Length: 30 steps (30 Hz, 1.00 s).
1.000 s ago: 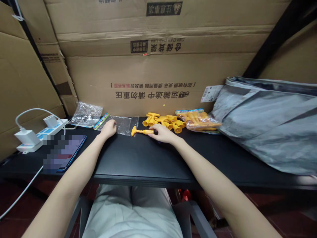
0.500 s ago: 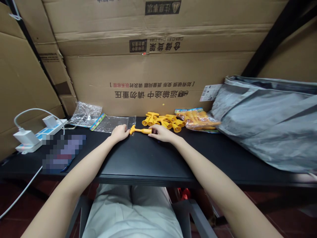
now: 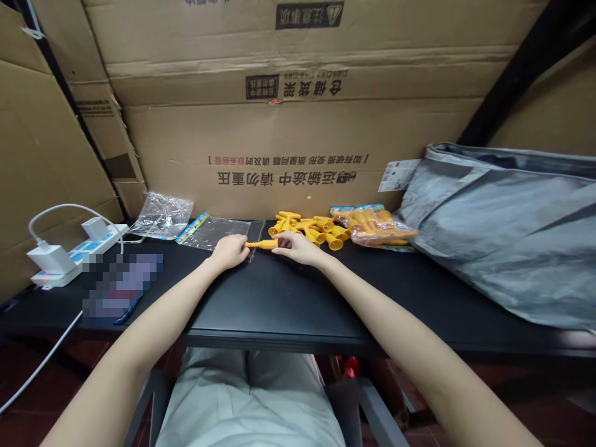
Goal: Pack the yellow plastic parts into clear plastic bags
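Observation:
A yellow plastic T-handled piece (image 3: pixel 263 244), with a ribbed shaft and a wider socket end, is held level between my hands just above the table. My left hand (image 3: pixel 230 251) is closed around its T-handle end and hides the crossbar. On the other end, the thumb and fingers of my right hand (image 3: pixel 300 249) grip the wide socket. Behind my right hand lies a loose pile of similar yellow pieces (image 3: pixel 334 241), with flared open ends. An opened clear plastic bag (image 3: pixel 218 231) with a colourful header lies flat behind my left hand.
At the right of the pile is a filled bag of yellow pieces (image 3: pixel 379 227), beside a large grey fabric bag (image 3: pixel 507 236). Another clear bag (image 3: pixel 162 214) and a white power strip (image 3: pixel 77 257) are on the left. Cardboard (image 3: pixel 298 133) walls the black table (image 3: pixel 279 304).
My left hand has closed over the T-handle, which was showing beside its fingertips before. My right hand has shifted slightly left along with the piece.

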Each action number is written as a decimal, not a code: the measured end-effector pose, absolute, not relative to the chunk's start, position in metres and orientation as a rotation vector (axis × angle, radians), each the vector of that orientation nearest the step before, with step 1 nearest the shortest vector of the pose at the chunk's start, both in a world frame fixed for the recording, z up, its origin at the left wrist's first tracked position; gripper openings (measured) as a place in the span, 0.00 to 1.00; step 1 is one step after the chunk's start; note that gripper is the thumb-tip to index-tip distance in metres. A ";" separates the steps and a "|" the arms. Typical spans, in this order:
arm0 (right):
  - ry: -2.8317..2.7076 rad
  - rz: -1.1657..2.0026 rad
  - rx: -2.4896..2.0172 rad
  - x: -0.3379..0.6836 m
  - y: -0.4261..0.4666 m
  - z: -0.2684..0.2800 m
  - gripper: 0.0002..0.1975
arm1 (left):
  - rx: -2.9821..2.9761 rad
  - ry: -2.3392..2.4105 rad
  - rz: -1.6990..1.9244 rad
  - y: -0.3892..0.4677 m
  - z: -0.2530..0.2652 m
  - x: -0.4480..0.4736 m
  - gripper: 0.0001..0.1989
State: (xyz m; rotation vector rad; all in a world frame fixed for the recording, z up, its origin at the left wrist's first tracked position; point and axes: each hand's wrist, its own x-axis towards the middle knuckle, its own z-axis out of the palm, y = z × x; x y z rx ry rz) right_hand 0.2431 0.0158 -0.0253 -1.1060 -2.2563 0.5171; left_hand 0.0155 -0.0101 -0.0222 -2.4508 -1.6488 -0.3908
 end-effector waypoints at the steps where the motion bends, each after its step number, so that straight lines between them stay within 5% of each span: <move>1: -2.259 0.500 -1.086 0.240 0.018 -0.025 0.19 | -2.457 -1.629 -0.396 -0.011 -0.022 0.016 0.10; 9: -2.335 0.352 -1.036 0.203 0.026 -0.016 0.18 | -2.550 -1.484 -0.620 -0.009 -0.025 0.013 0.07; 16: -2.447 0.539 -1.186 0.185 0.021 -0.001 0.16 | -2.675 -1.484 -0.835 -0.002 -0.025 0.004 0.09; 23: -2.411 0.566 -1.145 0.183 0.013 -0.009 0.14 | -2.064 -2.082 -0.901 0.008 -0.014 -0.028 0.09; 30: -2.366 0.584 -1.109 0.185 0.014 -0.015 0.14 | -1.668 -2.618 -0.911 0.022 -0.022 -0.076 0.19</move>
